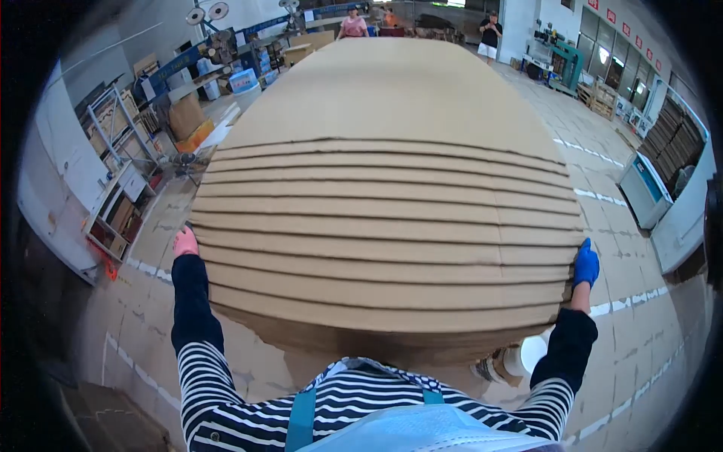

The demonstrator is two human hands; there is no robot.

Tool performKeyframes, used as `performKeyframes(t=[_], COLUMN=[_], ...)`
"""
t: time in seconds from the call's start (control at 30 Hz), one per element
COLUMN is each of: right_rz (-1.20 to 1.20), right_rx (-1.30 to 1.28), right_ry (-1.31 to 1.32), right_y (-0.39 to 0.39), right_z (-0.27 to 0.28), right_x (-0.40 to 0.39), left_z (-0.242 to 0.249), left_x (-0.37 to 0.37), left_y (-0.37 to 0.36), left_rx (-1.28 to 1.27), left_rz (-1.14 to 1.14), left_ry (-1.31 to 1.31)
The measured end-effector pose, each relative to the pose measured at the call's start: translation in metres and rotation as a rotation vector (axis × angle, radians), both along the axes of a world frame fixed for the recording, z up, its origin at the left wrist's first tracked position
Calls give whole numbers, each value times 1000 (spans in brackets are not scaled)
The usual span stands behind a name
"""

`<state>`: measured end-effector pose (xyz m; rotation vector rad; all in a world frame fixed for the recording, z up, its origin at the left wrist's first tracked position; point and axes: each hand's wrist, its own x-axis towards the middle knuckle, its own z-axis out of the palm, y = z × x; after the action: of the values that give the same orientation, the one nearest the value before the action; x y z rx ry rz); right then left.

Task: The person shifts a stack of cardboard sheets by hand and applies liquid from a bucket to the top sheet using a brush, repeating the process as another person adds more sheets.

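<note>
A wide stack of brown cardboard sheets [392,87] stretches away in front of me, the near edges stepped back one behind another like shingles. At the stack's left side, my left hand [185,241] looks pink-gloved and is closed on the edge of a cardboard sheet. Opposite it, my right hand [586,264] wears a blue glove and grips the right edge, thumb side up. Both arms reach out wide, and the fingers under the sheets are hidden.
White containers [532,355] stand low by the stack's near right corner. A metal rack [113,128] and workbench are on the left, a pale cabinet [645,190] on the right. Two people stand beyond the far end. White lines mark the floor.
</note>
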<state>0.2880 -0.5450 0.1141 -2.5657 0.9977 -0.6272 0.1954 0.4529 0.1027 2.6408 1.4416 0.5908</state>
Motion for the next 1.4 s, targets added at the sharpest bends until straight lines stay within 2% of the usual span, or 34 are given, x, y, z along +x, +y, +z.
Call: performKeyframes(t=[0.07, 0.13, 0.17, 0.2, 0.23, 0.3, 0.33, 0.37, 0.47, 0.53, 0.57, 0.6, 0.63, 0.77, 0.97, 1.07, 1.23, 1.27, 1.3, 1.33, 1.4], right_rz=[139, 480, 452, 394, 213, 109, 252, 210, 140, 144, 159, 135, 139, 166, 178, 204, 229, 211, 207, 214, 164], right_rx=[45, 32, 438, 839, 933, 556, 933, 1061, 855, 611, 579, 509, 330, -112, -150, -205, -222, -193, -231, -237, 527], right_ry=[-6, -134, -221, -320, -350, -19, -113, -95, -156, 13, 65, 157, 162, 270, 487, 375, 378, 379, 327, 327, 165], right_y=[-9, -51, -54, -55, -73, -111, -101, -89, -57, -28, -16, -13, -14, -1, 5, -2, 0, 0, -3, -7, -15], right_z=[-3, -23, -11, 4, 0, -16, -20, -20, -13, 15, 25, 27, 23, 18, 33, 28, 48, 53, 52, 54, 64], right_x=[-1, 4, -10, -27, -38, -67, -92, -108, -117, -138, -143, -142, -137, -121, -113, -113, -118, -118, -117, -117, -122], left_z=[38, 71, 75, 53, 43, 30, 26, 20, 14, 15, 15, 17, 20, 23, 29, 31, 35, 35, 26, 25, 28], left_x=[-12, -33, -43, -53, -67, -96, -108, -114, -121, -120, -116, -114, -111, -95, -92, -91, -93, -91, -88, -87, -91], left_y=[-58, -103, -115, -71, -54, -33, -26, -20, -14, -11, -11, -9, -7, 2, 9, 12, 15, 18, 42, 54, 75], left_rx=[36, 390, 600, 867, 544, 250, 180, 131, 64, 60, 66, 72, 75, 102, 133, 148, 173, 162, 92, 85, 177], left_rz=[100, 85, 22, -201, -248, -327, -334, -330, -268, -247, -242, -232, -228, -220, -203, -201, -189, -178, -145, -139, -172], left_ry=[-24, 85, 134, -51, -159, -65, 28, 116, 291, 363, 403, 430, 454, 530, 589, 606, 613, 588, 423, 423, 368])
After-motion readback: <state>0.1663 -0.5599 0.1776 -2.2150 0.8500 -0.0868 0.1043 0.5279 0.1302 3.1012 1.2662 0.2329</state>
